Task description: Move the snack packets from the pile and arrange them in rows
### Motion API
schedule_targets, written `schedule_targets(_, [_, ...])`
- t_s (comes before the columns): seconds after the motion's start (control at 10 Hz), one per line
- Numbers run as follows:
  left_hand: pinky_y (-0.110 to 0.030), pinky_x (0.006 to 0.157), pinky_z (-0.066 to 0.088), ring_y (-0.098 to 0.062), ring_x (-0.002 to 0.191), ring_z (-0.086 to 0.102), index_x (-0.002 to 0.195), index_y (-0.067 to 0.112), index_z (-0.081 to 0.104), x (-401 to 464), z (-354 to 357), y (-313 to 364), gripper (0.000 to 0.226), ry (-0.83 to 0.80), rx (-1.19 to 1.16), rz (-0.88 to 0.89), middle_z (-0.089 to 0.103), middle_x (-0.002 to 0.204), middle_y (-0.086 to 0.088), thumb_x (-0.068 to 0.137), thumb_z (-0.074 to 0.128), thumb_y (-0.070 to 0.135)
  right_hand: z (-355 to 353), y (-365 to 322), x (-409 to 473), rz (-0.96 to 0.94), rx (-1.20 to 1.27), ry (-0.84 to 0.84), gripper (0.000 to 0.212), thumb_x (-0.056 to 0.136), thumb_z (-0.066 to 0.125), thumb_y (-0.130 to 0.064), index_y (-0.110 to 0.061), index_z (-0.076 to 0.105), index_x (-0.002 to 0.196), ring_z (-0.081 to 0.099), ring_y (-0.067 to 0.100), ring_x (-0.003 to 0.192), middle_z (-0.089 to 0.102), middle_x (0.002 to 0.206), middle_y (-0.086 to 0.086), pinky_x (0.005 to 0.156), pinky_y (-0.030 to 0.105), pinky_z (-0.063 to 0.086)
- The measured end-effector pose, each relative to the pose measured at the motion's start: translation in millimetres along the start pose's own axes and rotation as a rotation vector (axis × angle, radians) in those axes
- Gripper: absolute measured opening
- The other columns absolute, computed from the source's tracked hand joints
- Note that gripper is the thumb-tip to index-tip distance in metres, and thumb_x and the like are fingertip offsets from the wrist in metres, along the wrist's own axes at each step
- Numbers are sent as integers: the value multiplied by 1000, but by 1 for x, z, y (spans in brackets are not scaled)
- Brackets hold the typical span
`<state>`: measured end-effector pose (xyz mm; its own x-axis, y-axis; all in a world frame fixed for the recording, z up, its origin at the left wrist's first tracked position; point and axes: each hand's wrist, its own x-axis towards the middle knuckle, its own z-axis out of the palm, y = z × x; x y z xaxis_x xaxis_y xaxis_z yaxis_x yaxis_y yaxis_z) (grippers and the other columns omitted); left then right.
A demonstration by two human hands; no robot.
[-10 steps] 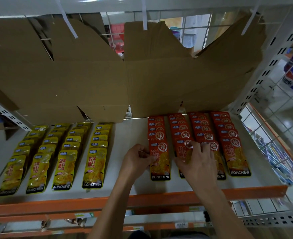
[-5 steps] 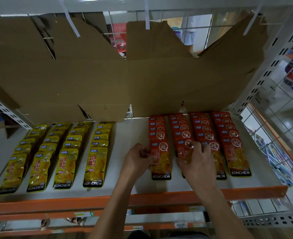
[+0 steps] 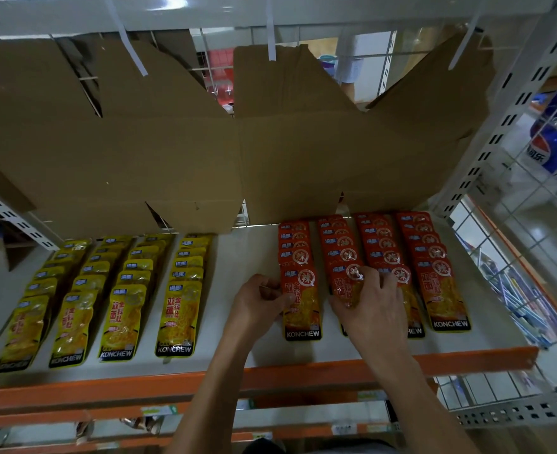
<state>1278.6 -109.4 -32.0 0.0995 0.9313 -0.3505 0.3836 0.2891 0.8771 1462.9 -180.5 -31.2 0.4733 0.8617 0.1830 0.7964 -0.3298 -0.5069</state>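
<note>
Four rows of red packets [image 3: 447,290] toward the shelf's [image 3: 238,257] right end, four yellow rows [image 3: 120,316] toward its left. Left hand [image 3: 257,303] pinching the leftmost red front packet [image 3: 301,309] by its edge; right hand [image 3: 374,306] curled onto the next row's front packet [image 3: 344,291], grip pinching it.

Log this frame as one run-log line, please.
stage: aligning red rows | left hand: pinching front packet of first red row | right hand: fingers on second red row | yellow rows: untouched

Dim overhead light, wide-angle warping, blurred edges.
</note>
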Motion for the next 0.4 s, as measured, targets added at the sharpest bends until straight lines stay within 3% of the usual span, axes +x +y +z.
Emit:
schedule_targets(0.1, [-30, 63, 57, -17, 79, 71, 103, 17, 60, -3, -2, 2, 31, 12, -12, 1, 68, 94, -4, 82, 81, 26, -3, -2, 0, -62, -23, 68, 64, 71, 83, -42, -7, 56, 118, 58, 34, 92, 55, 107, 16, 79, 42, 50])
schedule_targets(0.2, [-30, 68, 59, -11, 77, 69, 102, 20, 61, -8, -3, 4, 23, 76, 54, 38, 67, 91, 1, 86, 75, 30, -6, -8, -2, -125, -21, 106, 57, 77, 80, -38, -7, 58, 118, 59, 33, 96, 57, 110, 15, 79, 43, 51])
schedule_targets(0.3, [-23, 64, 51, -4, 81, 64, 101, 26, 60, -15, -5, 4, 14, 161, 152, 115, 66, 91, 8, 91, 67, 34, -7, -11, -4, -194, -9, 53, 56, 84, 71, -42, -9, 56, 127, 58, 30, 111, 56, 125, 12, 91, 44, 49])
schedule_targets(0.4, [-28, 69, 51, -8, 88, 63, 107, 23, 61, -24, -4, 4, 17, 238, 266, 231, 68, 97, 7, 92, 63, 32, -4, -11, -9, -216, -22, -32, 62, 91, 55, -53, -12, 50, 136, 47, 30, 131, 49, 141, 12, 107, 47, 41])
